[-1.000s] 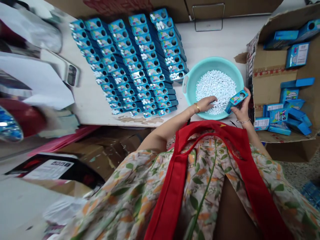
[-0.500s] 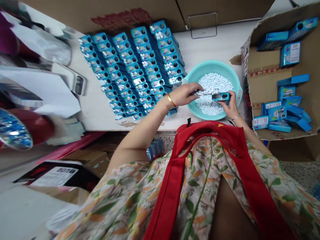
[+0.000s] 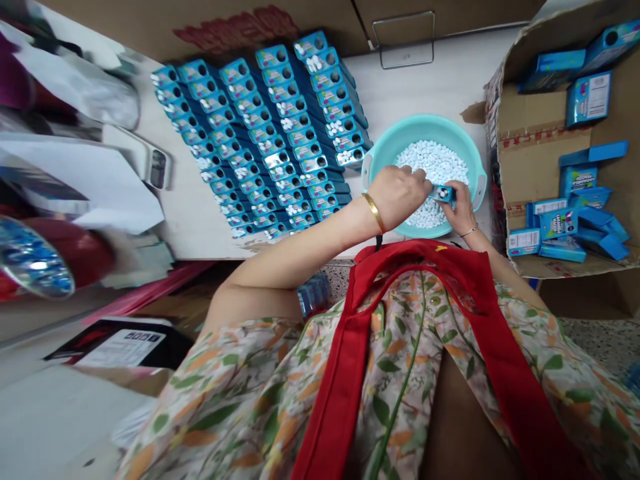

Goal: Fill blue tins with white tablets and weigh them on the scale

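Observation:
A turquoise basin (image 3: 385, 143) on the white table holds a heap of small white candies (image 3: 431, 160). Over its near part, my right hand (image 3: 461, 210) grips a small blue candy box (image 3: 442, 193), its round opening facing up with white candies showing in it. My left hand (image 3: 403, 193), with a gold bangle at the wrist, is closed against the left end of this box. The small scoop it held a moment ago is now almost wholly hidden behind the fingers.
Left of the basin, several rows of upright blue boxes (image 3: 300, 137) stand close together, many with candies at their openings. To the right, an open carton (image 3: 530, 150) contains loose blue boxes. A wire handle (image 3: 407, 63) lies behind; a digital scale (image 3: 157, 167) sits far left.
My left hand has moved right and turned over toward the box, tipping the candy-laden scoop to its opening. Candies now show in that opening. My right hand has stayed nearly in place.

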Demonstrator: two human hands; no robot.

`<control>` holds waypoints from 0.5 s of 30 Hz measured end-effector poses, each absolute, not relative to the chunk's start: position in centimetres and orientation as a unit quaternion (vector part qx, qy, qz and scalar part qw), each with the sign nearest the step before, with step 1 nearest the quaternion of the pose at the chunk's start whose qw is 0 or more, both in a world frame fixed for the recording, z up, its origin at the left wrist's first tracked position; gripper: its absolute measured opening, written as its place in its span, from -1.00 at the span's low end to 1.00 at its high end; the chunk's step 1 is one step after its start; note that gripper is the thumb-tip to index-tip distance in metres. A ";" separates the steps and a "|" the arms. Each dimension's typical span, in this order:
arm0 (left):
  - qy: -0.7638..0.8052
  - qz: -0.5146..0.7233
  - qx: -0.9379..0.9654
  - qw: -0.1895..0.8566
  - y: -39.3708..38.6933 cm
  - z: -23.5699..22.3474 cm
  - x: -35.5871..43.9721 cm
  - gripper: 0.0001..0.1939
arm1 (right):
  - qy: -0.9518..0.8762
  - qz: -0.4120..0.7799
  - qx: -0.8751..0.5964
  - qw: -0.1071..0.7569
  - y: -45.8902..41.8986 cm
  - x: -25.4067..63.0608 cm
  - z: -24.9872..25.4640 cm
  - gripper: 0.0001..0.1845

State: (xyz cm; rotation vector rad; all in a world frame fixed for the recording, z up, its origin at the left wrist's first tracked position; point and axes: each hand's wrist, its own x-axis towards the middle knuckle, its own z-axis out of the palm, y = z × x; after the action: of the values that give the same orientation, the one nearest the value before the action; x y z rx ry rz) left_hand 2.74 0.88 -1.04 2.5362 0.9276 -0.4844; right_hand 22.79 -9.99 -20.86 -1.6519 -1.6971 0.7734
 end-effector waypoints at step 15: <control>0.356 -0.194 0.861 0.308 -1.3 -20.6 2.1 -0.55 | -0.556 0.276 -0.659 0.424 -9.5 25.7 -21.8 -0.33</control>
State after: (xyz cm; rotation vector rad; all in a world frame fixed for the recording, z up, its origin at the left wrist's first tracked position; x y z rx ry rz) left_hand 2.06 -1.29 -20.62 2.2755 0.9418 -0.5118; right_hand 25.67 -9.48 -21.76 -1.6496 -1.3919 0.6911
